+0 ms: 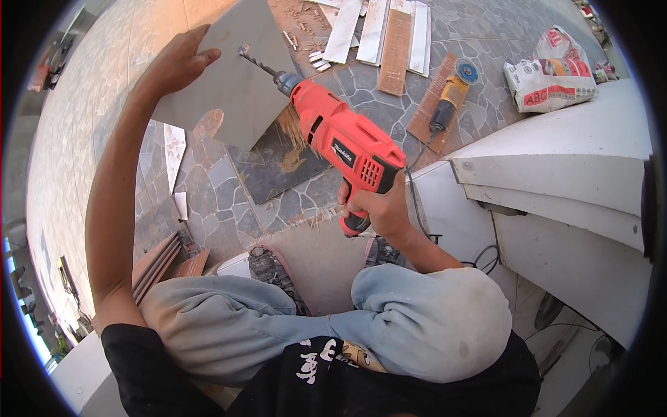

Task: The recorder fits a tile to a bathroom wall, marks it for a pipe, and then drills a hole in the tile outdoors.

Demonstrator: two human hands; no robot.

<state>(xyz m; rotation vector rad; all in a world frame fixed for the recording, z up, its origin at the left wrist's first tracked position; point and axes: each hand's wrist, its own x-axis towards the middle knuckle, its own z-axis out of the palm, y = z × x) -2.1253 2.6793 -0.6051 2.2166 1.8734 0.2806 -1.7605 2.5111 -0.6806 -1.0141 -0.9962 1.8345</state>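
My right hand (382, 207) is wrapped round the handle of a red power drill (347, 135), low in the middle of the view. Its long drill bit (264, 66) points up and left, the tip at a pale spot on a flat grey tile (222, 97). Whether the tip touches or has gone through cannot be made out. My left hand (182, 62) grips the tile's left edge, thumb on the near face. The tile is tilted, above a dark slab (271, 170) on the ground.
A yellow angle grinder (450, 101) with a blue disc lies on a brown tile strip (424, 121). White and brown strips (396, 48) lie beyond. A printed sack (552, 80) leans by the white step (556, 146) at right. Stacked brown tiles (158, 263) stand near my left knee.
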